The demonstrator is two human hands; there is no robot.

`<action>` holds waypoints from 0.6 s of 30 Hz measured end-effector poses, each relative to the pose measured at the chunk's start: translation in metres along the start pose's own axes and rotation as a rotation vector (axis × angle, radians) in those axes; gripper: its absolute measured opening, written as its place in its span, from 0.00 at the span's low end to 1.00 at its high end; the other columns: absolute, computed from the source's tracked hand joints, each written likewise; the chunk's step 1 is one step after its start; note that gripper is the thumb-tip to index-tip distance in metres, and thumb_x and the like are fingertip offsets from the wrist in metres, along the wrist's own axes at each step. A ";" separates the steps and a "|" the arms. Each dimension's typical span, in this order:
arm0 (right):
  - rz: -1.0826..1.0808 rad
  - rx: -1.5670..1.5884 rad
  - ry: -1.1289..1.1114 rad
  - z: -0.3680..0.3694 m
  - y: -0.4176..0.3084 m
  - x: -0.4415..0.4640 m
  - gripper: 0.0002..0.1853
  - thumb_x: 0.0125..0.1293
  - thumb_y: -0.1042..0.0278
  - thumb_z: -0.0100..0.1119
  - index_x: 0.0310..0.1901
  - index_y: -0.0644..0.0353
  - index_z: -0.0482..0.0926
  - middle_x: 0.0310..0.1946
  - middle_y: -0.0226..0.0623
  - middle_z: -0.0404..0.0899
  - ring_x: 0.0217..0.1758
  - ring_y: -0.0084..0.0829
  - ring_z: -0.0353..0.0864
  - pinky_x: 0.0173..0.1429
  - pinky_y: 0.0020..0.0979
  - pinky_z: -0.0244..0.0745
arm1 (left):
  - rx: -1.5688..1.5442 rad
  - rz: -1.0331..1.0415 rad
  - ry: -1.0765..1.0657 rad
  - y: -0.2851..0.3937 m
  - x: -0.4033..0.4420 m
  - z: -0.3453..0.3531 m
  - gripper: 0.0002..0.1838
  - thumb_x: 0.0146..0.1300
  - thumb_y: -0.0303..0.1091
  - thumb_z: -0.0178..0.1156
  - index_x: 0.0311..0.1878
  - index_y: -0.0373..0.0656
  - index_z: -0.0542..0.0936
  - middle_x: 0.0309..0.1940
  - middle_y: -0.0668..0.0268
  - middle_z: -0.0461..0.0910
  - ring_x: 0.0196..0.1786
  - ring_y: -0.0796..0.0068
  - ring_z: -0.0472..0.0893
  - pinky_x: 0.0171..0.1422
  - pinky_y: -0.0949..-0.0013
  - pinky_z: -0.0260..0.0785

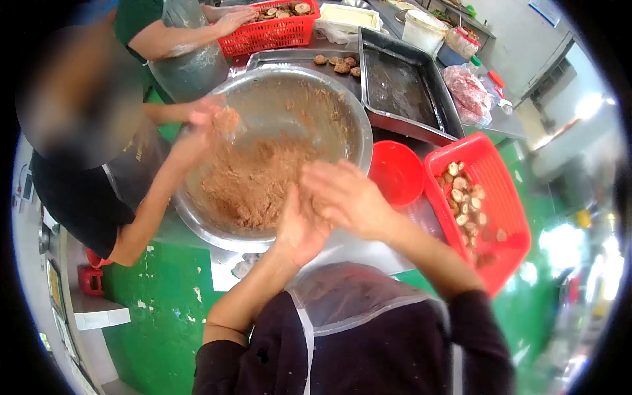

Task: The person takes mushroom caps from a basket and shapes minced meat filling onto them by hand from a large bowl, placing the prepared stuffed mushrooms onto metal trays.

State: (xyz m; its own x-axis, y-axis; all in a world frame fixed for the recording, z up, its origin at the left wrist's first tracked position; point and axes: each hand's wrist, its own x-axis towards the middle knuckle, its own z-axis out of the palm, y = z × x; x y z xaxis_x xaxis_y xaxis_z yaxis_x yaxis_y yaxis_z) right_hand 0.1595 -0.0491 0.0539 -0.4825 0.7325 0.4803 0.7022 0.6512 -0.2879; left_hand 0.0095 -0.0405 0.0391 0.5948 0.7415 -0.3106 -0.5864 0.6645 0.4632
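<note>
A large steel bowl [263,78] holds a brown minced mixture [253,181]. Over the bowl's near right edge, my left hand [303,227] is turned palm up, with my right hand [345,197] lying across it. The two hands touch or nearly touch, and their fingers are blurred by motion. Whether anything sits between the palms is hidden. Just right of my hands stands an empty red bowl [397,174]. Beyond it, a red basket [507,197] holds cut mushrooms [461,197].
A co-worker's hands [214,122] are over the bowl's left side. Another person's hand [236,21] touches a red mushroom basket [266,39] at the back. A black tray [405,85], a tray with several brown pieces [339,64], a white bucket [423,31] and bagged meat [467,95] stand behind.
</note>
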 end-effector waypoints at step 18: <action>0.226 0.248 0.301 -0.065 0.100 -0.014 0.22 0.58 0.69 0.53 0.56 0.60 0.71 0.56 0.43 0.71 0.60 0.41 0.68 0.64 0.38 0.62 | 0.063 -0.024 0.123 -0.005 0.111 0.078 0.29 0.70 0.55 0.29 0.59 0.43 0.65 0.55 0.61 0.72 0.59 0.65 0.70 0.64 0.58 0.63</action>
State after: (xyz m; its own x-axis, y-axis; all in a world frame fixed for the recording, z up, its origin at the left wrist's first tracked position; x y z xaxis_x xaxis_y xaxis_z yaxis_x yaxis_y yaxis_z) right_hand 0.2710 -0.0071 0.0724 -0.1316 0.7953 0.5917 0.6081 0.5362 -0.5855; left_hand 0.1214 0.0312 0.0673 0.5343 0.7338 -0.4195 -0.5349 0.6778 0.5044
